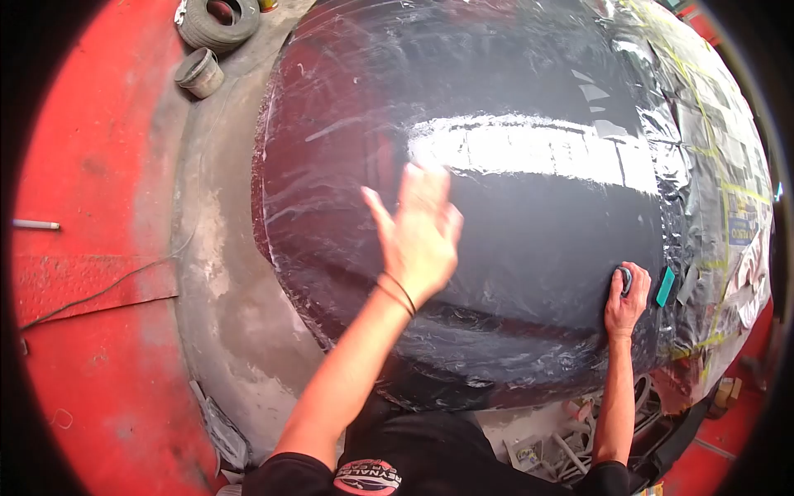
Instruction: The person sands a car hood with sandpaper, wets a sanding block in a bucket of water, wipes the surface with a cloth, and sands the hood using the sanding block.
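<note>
left hand [423,236] blurred; tire [198,31] cut off at top

1 tire [217,31] and 1 bucket [201,76] stand on the floor [219,207].

Black shirt [438,442], round red-and-white logo [367,479] on front: lettering along edge, "REYNALD…" and "CAR" legible, rest cut short by curve. Masking paper [736,149] at right: blue printed patch [742,231] with lettering, too small, tilted to read surely.
</note>
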Tool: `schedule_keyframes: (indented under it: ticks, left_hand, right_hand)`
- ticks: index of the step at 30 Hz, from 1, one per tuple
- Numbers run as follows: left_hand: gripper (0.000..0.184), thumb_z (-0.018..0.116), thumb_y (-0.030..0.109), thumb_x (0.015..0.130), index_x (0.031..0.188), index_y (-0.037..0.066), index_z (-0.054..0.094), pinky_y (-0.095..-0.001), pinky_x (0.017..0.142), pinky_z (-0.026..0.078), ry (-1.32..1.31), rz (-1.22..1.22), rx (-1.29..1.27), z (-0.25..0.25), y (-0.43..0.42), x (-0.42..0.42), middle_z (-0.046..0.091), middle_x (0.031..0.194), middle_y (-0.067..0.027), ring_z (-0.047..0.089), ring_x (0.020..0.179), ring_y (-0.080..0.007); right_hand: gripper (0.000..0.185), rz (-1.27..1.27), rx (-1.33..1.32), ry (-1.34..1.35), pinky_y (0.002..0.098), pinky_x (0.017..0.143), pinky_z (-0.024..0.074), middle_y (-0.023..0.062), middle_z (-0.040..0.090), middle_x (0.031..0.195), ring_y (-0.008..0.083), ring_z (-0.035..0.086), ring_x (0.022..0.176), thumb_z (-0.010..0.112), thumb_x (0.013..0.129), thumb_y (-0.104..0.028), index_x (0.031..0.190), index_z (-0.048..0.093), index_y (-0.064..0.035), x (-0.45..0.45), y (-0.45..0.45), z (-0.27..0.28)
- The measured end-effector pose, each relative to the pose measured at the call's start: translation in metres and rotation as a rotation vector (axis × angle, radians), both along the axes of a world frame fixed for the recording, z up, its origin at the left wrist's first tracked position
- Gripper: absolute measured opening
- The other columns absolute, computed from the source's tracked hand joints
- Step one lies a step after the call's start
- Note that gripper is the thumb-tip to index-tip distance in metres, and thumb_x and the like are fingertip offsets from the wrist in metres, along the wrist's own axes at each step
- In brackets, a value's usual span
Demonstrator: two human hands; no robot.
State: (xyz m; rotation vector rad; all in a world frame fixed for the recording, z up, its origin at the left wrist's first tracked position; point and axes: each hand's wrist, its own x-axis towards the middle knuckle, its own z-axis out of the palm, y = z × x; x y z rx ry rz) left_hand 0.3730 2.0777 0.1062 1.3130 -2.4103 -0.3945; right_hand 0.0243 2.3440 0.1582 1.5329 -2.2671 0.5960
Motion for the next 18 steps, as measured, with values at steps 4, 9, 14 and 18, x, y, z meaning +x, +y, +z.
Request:
schedule_keyframes:
  ticks: [4, 9, 14, 18]
  left_hand:
    - [0.071, 0.048, 0.041, 0.114, 0.176, 0.008, 0.035, -0.0819, 0.13, 0.004, -0.02, 0.188, -0.066, -0.012, -0.01, -0.015, 0.027, 0.186, -0.0119, 0.021, 0.173, -0.0299]
    - [0.078, 0.049, 0.048, 0.113, 0.178, 0.01, 0.03, -0.0801, 0.131, -0.001, 0.193, -0.34, 0.083, 0.005, 0.134, -0.083, 0.029, 0.186, -0.0108, 0.019, 0.173, -0.0268]
    - [0.067, 0.054, 0.036, 0.112, 0.172, 0.011, 0.042, -0.0817, 0.13, 0.003, 0.067, 0.017, 0.019, -0.003, 0.027, -0.017, 0.037, 0.182, -0.0092, 0.029, 0.17, -0.0266]
    - [0.071, 0.049, 0.036, 0.115, 0.178, 0.008, 0.03, -0.0826, 0.13, 0.006, 0.012, 0.191, 0.003, -0.014, 0.012, 0.001, 0.025, 0.187, -0.012, 0.02, 0.174, -0.03]
  right_hand:
    - [0.02, 0.013, 0.01, 0.019, 0.0473, 0.103, 0.0514, 0.016, 0.07, 0.119, 0.0376, 0.065, 0.114, 0.071, 0.105, -0.01, 0.122, 0.068, -0.0006, -0.003, -0.002, 0.003]
    - [0.02, -0.002, 0.009, -0.01, 0.0476, 0.103, 0.0514, 0.0157, 0.07, 0.119, 0.0372, 0.065, 0.115, 0.071, 0.105, -0.009, 0.123, 0.068, -0.001, -0.001, 0.001, 0.0]
    - [0.02, 0.017, 0.004, 0.006, 0.0479, 0.103, 0.0515, 0.0153, 0.071, 0.118, 0.037, 0.065, 0.115, 0.071, 0.105, -0.009, 0.123, 0.068, -0.0011, -0.001, 0.001, -0.001]
    - [0.02, 0.007, 0.01, 0.008, 0.0482, 0.103, 0.0515, 0.0154, 0.071, 0.119, 0.0371, 0.065, 0.115, 0.071, 0.104, -0.009, 0.122, 0.069, -0.0011, -0.002, 0.0, 0.002]
